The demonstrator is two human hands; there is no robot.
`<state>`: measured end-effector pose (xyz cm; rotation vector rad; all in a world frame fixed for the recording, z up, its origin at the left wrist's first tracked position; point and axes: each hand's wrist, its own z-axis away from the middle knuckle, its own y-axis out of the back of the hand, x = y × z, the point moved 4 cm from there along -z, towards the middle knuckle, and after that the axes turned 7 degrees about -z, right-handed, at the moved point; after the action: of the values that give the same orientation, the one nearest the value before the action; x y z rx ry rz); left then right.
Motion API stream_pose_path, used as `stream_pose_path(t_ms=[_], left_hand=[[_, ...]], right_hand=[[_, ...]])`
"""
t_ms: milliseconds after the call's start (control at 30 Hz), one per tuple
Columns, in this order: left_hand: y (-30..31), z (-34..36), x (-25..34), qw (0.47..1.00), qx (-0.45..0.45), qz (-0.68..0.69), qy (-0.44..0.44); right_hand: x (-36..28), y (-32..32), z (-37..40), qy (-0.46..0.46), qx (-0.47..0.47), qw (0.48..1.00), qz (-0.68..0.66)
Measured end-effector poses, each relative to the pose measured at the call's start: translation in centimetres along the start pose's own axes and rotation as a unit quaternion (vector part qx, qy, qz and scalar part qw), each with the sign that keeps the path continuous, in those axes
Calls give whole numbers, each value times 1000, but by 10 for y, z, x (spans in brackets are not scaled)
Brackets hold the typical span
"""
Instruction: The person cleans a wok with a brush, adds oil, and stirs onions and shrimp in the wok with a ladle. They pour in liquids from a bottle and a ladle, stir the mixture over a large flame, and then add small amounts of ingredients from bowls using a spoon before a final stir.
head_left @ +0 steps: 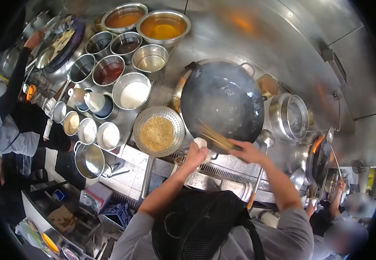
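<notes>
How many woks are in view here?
3. The black wok at centre, left hand gripping it through a white cloth, right hand holding a bamboo brush in it; a second wok at far right; likely a third wok top left, holding food. Others may be hidden.

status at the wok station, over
Left hand shut on white cloth at rim of big black steel wok. Right hand shut on bamboo brush, bristles inside wok. Perforated metal strainer of golden crumbs close by left hand.

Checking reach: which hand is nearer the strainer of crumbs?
Left. The left hand grips a cloth just right of the strainer; the right hand, holding a brush, is farther right at the wok rim.
</notes>
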<state>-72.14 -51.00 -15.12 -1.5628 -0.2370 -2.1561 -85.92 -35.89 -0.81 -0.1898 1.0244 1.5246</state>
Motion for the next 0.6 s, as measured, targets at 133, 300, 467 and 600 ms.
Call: stream_pose_path(t_ms=[133,300,467,600], left_hand=[[5,8,38,996,-81,26,35],[-1,4,17,991,-92,21,98],[-2,3,5,994,-65,57,73],[-1,1,-8,991,-33,115,63]], right_hand=[[75,79,-17,-3,120,973,195],[-1,26,-111,-34,297,947,121],[11,-32,-47,-2,217,965,146],[89,17,21,-222,202,895,331]])
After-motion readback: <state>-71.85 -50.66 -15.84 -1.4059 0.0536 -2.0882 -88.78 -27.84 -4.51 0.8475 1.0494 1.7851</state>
